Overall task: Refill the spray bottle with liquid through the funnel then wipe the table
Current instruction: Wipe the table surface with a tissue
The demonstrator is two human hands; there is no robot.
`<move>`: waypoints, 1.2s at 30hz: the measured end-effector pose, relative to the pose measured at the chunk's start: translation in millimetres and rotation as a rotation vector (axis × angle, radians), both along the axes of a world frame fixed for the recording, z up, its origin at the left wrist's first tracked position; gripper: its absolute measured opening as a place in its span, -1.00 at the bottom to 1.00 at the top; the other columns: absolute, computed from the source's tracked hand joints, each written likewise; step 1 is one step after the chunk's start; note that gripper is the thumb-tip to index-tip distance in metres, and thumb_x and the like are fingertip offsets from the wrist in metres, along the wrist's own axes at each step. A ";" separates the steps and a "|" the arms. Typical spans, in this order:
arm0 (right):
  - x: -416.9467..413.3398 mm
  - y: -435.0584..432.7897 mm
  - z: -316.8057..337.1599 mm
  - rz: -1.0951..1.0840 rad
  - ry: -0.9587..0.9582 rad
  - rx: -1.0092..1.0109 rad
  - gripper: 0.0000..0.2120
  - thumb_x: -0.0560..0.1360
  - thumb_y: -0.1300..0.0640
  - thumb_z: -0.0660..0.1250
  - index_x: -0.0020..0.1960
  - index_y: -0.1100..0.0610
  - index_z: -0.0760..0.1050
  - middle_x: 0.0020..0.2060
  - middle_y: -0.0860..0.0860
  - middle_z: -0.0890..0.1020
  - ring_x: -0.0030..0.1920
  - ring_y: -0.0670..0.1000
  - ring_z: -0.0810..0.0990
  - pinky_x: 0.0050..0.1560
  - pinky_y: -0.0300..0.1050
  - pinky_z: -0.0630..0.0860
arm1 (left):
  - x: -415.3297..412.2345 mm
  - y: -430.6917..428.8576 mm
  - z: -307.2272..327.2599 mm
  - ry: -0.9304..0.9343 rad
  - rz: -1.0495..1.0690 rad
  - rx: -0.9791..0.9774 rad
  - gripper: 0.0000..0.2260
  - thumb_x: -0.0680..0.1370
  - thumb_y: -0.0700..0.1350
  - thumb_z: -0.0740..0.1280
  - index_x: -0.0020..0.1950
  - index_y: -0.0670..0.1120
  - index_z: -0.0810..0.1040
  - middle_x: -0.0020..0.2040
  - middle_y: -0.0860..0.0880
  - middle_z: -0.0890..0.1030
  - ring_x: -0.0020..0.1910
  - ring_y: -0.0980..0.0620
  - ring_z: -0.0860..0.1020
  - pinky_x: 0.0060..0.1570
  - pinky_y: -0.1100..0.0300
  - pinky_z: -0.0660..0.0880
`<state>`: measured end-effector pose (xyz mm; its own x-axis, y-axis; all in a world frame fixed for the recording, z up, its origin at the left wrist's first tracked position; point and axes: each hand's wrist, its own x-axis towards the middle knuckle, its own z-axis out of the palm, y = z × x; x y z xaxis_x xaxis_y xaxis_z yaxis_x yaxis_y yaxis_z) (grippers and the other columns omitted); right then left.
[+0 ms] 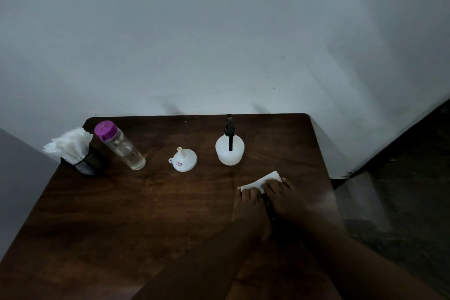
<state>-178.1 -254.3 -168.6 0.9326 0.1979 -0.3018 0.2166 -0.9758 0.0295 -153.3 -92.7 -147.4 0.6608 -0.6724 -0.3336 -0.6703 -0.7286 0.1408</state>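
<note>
A white spray bottle [229, 152] with its black trigger head on stands upright at the back of the dark wooden table [121, 214]. To its left a small white funnel [183, 161] rests upside down, spout up. Further left stands a clear bottle [123, 147] with a purple cap and a little clear liquid at the bottom. A folded white tissue [261, 181] lies flat on the table in front of the spray bottle. My left hand [250, 207] and my right hand [285, 198] lie side by side, fingertips pressing on the tissue's near edge.
A black mesh holder [84, 164] stuffed with white tissues [69, 143] stands at the table's back left corner. A pale wall runs directly behind the table. The table's right edge drops to a dark floor [401, 202].
</note>
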 end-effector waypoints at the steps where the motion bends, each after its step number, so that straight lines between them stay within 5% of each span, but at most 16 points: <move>1: -3.2 -2.2 0.5 -0.041 0.012 0.003 -0.57 0.42 -0.03 0.23 0.04 0.24 0.69 0.00 0.17 0.72 0.02 0.16 0.72 0.12 0.18 0.57 | -1.5 -2.4 -0.2 -0.001 -0.010 -0.006 -0.36 0.61 0.20 0.19 0.58 -0.14 0.23 0.51 -0.19 0.31 0.52 -0.21 0.22 0.58 -0.23 -0.07; 4: -11.6 -6.8 -5.7 -0.101 0.033 0.014 -0.36 0.07 -0.13 0.65 0.02 0.24 0.70 -0.04 0.17 0.73 -0.02 0.17 0.73 -0.05 0.26 0.62 | -6.4 -8.1 3.6 -0.009 -0.043 -0.014 -0.35 0.61 0.18 0.20 0.59 -0.14 0.20 0.52 -0.20 0.29 0.52 -0.22 0.21 0.58 -0.23 -0.06; 8: -27.0 -1.1 -3.8 -0.170 0.022 0.097 -0.23 -0.14 -0.14 0.71 -0.02 0.22 0.70 -0.10 0.16 0.73 -0.09 0.14 0.74 -0.06 0.19 0.62 | -8.5 -12.2 9.8 -0.010 -0.091 0.011 -0.31 0.59 0.17 0.24 0.60 -0.17 0.18 0.53 -0.21 0.27 0.53 -0.23 0.19 0.58 -0.22 -0.12; 10: -32.2 9.1 8.8 -0.180 0.021 0.034 -0.18 -0.03 -0.18 0.69 0.10 0.25 0.67 0.00 0.19 0.71 0.01 0.15 0.72 0.10 0.19 0.56 | -6.5 -9.6 9.7 -0.012 -0.121 0.044 -0.29 0.59 0.19 0.23 0.62 -0.16 0.14 0.56 -0.21 0.23 0.56 -0.24 0.14 0.58 -0.24 -0.15; 11: -35.3 13.4 15.2 -0.154 0.015 -0.009 -0.19 0.18 -0.18 0.63 0.27 0.27 0.56 0.18 0.22 0.64 0.19 0.17 0.64 0.28 0.21 0.44 | -5.2 -7.2 9.5 -0.011 -0.138 0.056 -0.28 0.60 0.20 0.22 0.63 -0.16 0.11 0.58 -0.21 0.19 0.58 -0.24 0.11 0.58 -0.24 -0.18; 13: -41.1 22.3 20.6 -0.188 0.022 -0.008 -0.31 0.58 -0.09 0.28 0.56 0.24 0.17 0.49 0.21 0.33 0.50 0.18 0.29 0.54 0.18 0.09 | -1.7 -1.1 10.6 -0.007 -0.161 0.057 -0.31 0.63 0.18 0.17 0.64 -0.15 0.08 0.61 -0.21 0.15 0.60 -0.24 0.07 0.55 -0.22 -0.23; 16: -45.7 36.6 28.5 -0.224 0.074 -0.007 -0.35 0.65 -0.06 0.12 0.60 0.20 -0.02 0.55 0.19 0.19 0.56 0.17 0.14 0.58 0.13 -0.04 | 3.2 12.9 9.7 0.005 -0.213 0.062 -0.35 0.67 0.17 0.11 0.64 -0.15 0.06 0.63 -0.22 0.12 0.61 -0.25 0.05 0.55 -0.21 -0.22; 31: -25.1 129.3 13.8 -0.241 0.031 -0.008 -0.51 0.55 -0.11 0.17 0.34 0.16 0.49 0.21 0.15 0.56 0.22 0.18 0.51 0.40 0.21 0.29 | 48.4 100.9 -1.7 0.038 -0.405 0.070 -0.30 0.65 0.17 0.20 0.65 -0.15 0.05 0.64 -0.21 0.08 0.63 -0.19 -0.05 0.51 -0.13 -0.37; 36: -4.7 170.0 15.5 -0.246 0.076 -0.042 -0.52 0.61 -0.03 0.07 0.43 0.20 0.36 0.30 0.18 0.47 0.30 0.20 0.43 0.46 0.21 0.19 | 69.1 137.8 -6.4 0.066 -0.417 0.092 -0.29 0.64 0.18 0.22 0.65 -0.14 0.06 0.65 -0.18 0.06 0.64 -0.16 -0.06 0.55 -0.16 -0.31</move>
